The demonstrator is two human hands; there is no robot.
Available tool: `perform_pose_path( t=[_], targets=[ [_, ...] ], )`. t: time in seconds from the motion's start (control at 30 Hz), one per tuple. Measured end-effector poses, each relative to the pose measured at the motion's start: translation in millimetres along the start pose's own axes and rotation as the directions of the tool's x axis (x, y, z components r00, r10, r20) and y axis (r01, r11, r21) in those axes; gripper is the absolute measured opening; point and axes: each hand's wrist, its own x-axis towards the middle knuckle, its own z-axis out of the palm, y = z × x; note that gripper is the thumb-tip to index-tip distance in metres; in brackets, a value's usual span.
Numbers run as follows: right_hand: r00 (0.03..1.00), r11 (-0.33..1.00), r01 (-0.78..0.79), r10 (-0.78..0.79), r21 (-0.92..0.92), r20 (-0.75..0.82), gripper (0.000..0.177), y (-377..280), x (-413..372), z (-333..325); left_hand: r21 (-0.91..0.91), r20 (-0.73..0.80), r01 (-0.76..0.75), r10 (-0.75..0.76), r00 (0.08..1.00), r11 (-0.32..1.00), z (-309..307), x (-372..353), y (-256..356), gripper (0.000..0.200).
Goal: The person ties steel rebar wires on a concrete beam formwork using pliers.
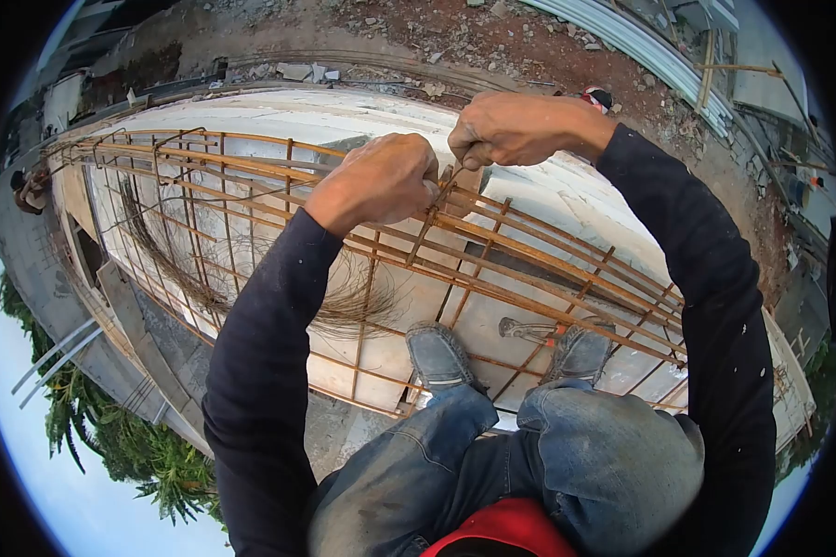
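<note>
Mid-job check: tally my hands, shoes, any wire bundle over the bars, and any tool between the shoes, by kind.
Hands: 2 (left hand, right hand)
Shoes: 2 (left shoe, right shoe)
Wire bundle: 1
Tool: 1
Total: 6

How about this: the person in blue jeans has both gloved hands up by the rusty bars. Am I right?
Almost! The hands aren't gloved: the head view shows the left hand and right hand are bare. The blue jeans are right, and both hands are up by the rusty bars.
</note>
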Motion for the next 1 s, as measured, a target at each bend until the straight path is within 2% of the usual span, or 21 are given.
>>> perform_pose_path(
  t=[0.03, 0.1, 0.17, 0.23, 0.3, 0.43, 0.57, 0.67, 0.7, 0.77, 0.8, 0.83, 0.9, 0.93, 1.0],
  targets=[
    [1.0, 1.0, 0.002, -0.002, -0.003, 0.003, 0.021, -1, -4, 2, -0.002, -0.003, 0.002, -0.002, 1.0, 1.0, 0, -1, 0, 0.024],
    [0.992, 0.977, -0.123, 0.124, 0.173, 0.004, 0.024, -6, -14, 5, -0.082, 0.05, 0.037, -0.033, 0.998, 0.996, -3, -4, 2, 0.024],
    [0.993, 0.967, -0.114, 0.116, 0.229, 0.004, 0.027, -6, -18, 11, -0.105, 0.041, 0.036, -0.032, 0.999, 0.994, 0, -3, 0, 0.024],
    [0.985, 0.888, -0.172, 0.167, 0.427, 0.049, 0.029, -10, -22, 16, -0.128, 0.039, 0.036, -0.031, 0.999, 0.991, 3, -3, -3, 0.025],
    [0.989, 0.867, -0.146, 0.128, 0.477, 0.071, 0.03, -24, -30, 24, -0.178, 0.094, 0.063, -0.047, 0.994, 0.982, 0, -2, -5, 0.024],
    [0.971, 0.85, -0.028, 0.149, 0.526, -0.189, 0.027, -31, -39, 54, -0.208, 0.08, 0.028, -0.012, 0.997, 0.978, -2, -1, -7, 0.023],
    [0.949, 0.879, -0.059, 0.197, 0.473, -0.248, 0.024, -39, -37, 63, -0.265, 0.109, 0.079, -0.052, 0.993, 0.961, -8, -3, -1, 0.023],
    [0.901, 0.805, -0.084, 0.313, 0.587, -0.3, 0.021, -44, -37, 58, -0.258, 0.118, 0.033, -0.003, 0.993, 0.966, -10, -2, -5, 0.025],
    [0.901, 0.805, -0.086, 0.315, 0.587, -0.3, 0.021, -39, -35, 57, -0.221, 0.11, 0.001, 0.024, 0.994, 0.975, -11, -2, -7, 0.024],
    [0.886, 0.918, -0.066, 0.233, 0.39, -0.4, 0.018, -25, -28, 58, -0.185, 0.108, -0.028, 0.049, 0.993, 0.982, -12, -2, -7, 0.024],
    [0.882, 0.969, -0.069, 0.17, 0.236, -0.439, 0.016, -23, -24, 55, -0.207, 0.124, -0.011, 0.037, 0.992, 0.978, -14, -2, -7, 0.022],
    [0.882, 0.969, -0.068, 0.169, 0.238, -0.439, 0.016, -15, -16, 55, -0.228, 0.139, 0.006, 0.026, 0.99, 0.974, -15, -2, -6, 0.02],
    [0.88, 1.0, 0.009, 0.005, 0.028, -0.475, 0.012, -3, 0, 55, -0.205, 0.124, -0.014, 0.04, 0.991, 0.979, -16, -3, -4, 0.02],
    [0.908, 0.996, -0.029, 0.063, 0.087, -0.414, 0.008, -1, 5, 55, -0.183, 0.111, -0.033, 0.054, 0.992, 0.983, -17, -4, -3, 0.02],
    [0.925, 0.999, -0.019, 0.034, 0.043, -0.378, 0.006, 1, 9, 53, -0.211, 0.12, -0.002, 0.028, 0.992, 0.978, -19, -6, 1, 0.02]
  ],
)
